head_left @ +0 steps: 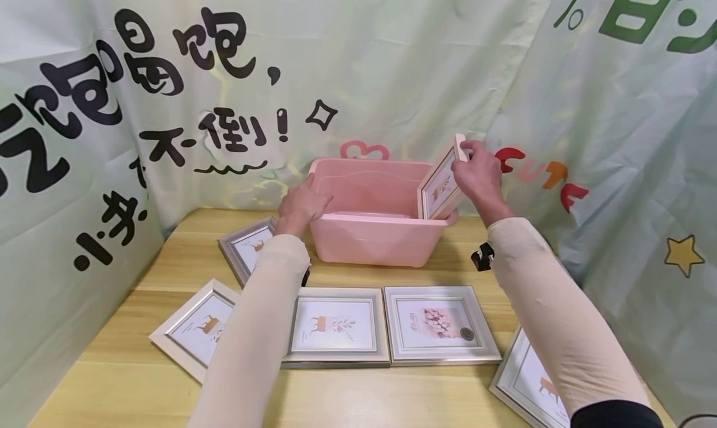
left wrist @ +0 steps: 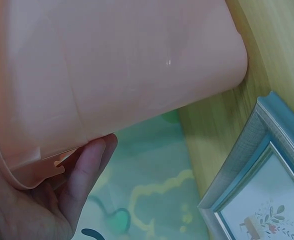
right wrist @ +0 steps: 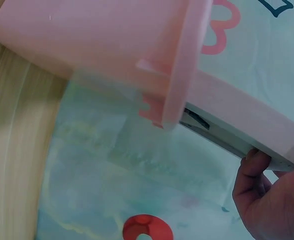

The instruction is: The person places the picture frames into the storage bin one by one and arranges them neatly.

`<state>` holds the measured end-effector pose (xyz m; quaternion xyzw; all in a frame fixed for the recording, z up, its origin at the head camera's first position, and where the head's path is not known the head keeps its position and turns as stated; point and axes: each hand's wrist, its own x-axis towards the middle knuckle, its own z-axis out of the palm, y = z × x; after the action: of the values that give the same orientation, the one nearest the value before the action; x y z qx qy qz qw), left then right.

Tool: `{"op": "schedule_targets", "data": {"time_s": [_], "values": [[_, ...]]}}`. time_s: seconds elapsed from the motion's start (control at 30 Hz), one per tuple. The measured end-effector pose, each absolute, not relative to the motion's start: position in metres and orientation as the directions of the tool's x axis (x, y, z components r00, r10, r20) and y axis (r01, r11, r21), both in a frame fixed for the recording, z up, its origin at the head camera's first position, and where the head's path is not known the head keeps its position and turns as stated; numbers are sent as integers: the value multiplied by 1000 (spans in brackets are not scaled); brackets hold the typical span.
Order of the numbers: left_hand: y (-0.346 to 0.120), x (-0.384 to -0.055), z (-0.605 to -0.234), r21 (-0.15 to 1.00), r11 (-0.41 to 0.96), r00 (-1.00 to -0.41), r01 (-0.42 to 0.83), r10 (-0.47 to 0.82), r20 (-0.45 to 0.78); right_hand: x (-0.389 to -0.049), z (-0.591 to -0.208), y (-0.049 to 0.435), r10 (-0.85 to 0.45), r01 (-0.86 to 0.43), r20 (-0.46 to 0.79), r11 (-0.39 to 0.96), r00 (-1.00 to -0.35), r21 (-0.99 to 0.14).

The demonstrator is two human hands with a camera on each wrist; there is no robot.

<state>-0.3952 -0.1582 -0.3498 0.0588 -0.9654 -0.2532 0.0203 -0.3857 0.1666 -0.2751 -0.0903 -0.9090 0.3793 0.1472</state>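
A pink plastic bin (head_left: pixel 378 238) stands toward the back of the table. At its left end my left hand (head_left: pixel 302 205) grips the rim, with fingers curled under the lip in the left wrist view. My right hand (head_left: pixel 483 176) holds a light-edged picture frame (head_left: pixel 440 188) by its upper end. That frame is tilted, its lower part inside the bin's right end. In the right wrist view, fingers (right wrist: pixel 254 172) pinch the frame's edge and part of its back shows beside the bin rim. The bin's floor is hidden by its front wall.
Two picture frames lie side by side in front of the bin, one with a deer print (head_left: pixel 336 325), one with pink flowers (head_left: pixel 442 325). A greyish frame (head_left: pixel 231 247) and a pale frame (head_left: pixel 190 328) lie left, partly behind my sleeve; another (head_left: pixel 523 372) lies right. Printed cloth (head_left: pixel 403 73) hangs behind.
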Motion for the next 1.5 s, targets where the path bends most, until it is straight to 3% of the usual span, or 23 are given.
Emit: {"op": "schedule_targets", "data": {"time_s": [0.87,1.5], "values": [[-156,-395,-350,511,853,-991,-105,-130,14,-397,-307,159,205,4,229,752,-951,-659],[-157,-396,-350,518,847,-990,-114,-138,7,-400,-319,155,179,29,180,784,-967,-620]]}}
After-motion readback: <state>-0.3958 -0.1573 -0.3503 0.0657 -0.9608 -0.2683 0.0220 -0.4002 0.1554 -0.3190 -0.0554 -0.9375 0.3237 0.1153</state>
